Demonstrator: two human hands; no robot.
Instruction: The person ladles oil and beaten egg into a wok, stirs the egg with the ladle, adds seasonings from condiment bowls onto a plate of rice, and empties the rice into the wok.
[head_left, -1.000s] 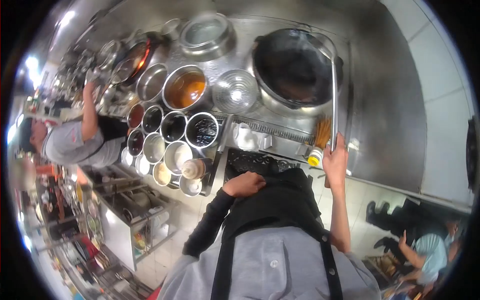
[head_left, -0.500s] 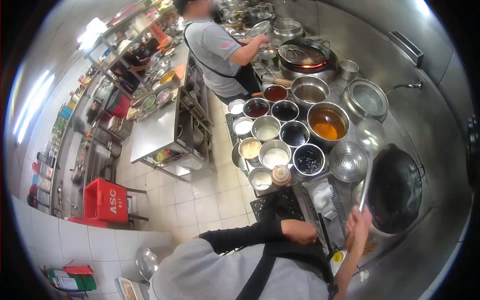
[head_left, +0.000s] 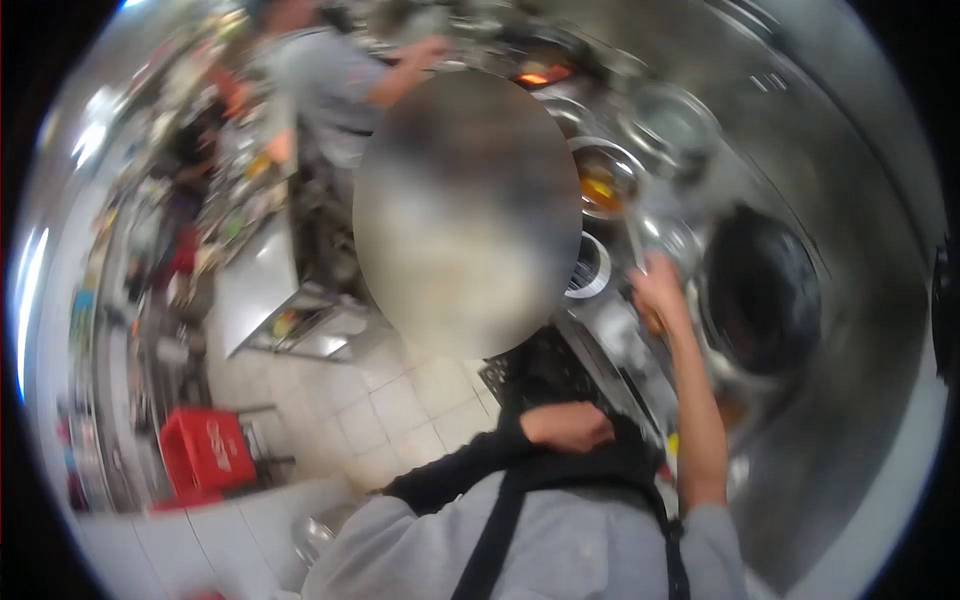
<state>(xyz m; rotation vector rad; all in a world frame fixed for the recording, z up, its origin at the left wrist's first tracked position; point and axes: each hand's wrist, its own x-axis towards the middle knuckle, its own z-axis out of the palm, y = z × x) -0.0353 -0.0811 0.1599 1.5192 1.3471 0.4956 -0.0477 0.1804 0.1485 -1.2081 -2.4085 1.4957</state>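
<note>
My right hand point(head_left: 660, 292) is closed round the handle of a ladle point(head_left: 634, 235), which reaches up toward the pot of amber liquid point(head_left: 602, 182). To the right of that hand sits a dark wok point(head_left: 762, 290) on the steel range. My left hand point(head_left: 572, 427) rests against the black apron at my waist, its fingers curled; whether it holds anything is hidden. A white-rimmed container with dark contents point(head_left: 592, 266) stands left of my right hand. Motion blurs the picture, and a large smeared oval hides most of the containers.
A lidded steel pot point(head_left: 675, 125) stands at the back. Flames show under another wok point(head_left: 545, 68) near a co-worker in grey point(head_left: 325, 85). At left are a steel table point(head_left: 258, 275) and a red crate point(head_left: 208, 450) above the tiled floor.
The view has swung, and the wok sits higher in it. My right hand has moved with the ladle away from the wok toward the containers. My left hand stays at my waist.
</note>
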